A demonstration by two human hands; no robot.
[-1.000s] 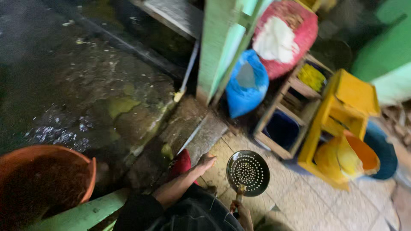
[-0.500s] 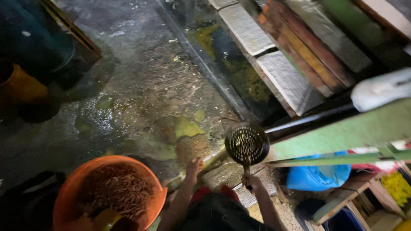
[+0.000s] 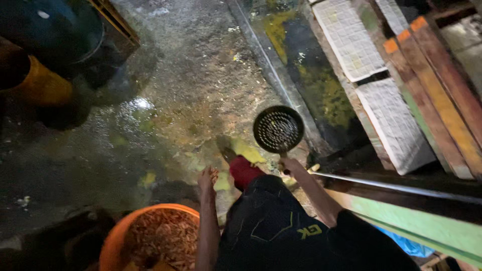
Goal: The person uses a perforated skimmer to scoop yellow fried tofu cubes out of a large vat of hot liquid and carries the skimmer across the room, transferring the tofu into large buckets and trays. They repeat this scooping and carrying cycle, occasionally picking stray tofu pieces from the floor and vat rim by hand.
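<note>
My right hand (image 3: 289, 164) grips the handle of a round black perforated skimmer (image 3: 278, 129), held out over the wet ground with its bowl facing up. My left hand (image 3: 207, 177) hangs down with fingers apart and holds nothing. It is just above the rim of an orange bucket (image 3: 113, 244) filled with brownish shredded bits. My dark trouser leg and a red shoe (image 3: 244, 170) show between the two hands.
Wet dark concrete ground (image 3: 175, 90) spreads ahead, with yellow scraps. A water-filled channel (image 3: 306, 70) runs at the right, beside tiled slabs (image 3: 391, 120) and wooden planks (image 3: 442, 90). A green beam (image 3: 411, 221) crosses at lower right. A dark drum (image 3: 55, 30) stands at upper left.
The view has swung left and down. The orange bucket now lies under my left hand. The skimmer stays in my right hand, lifted slightly toward the channel.
</note>
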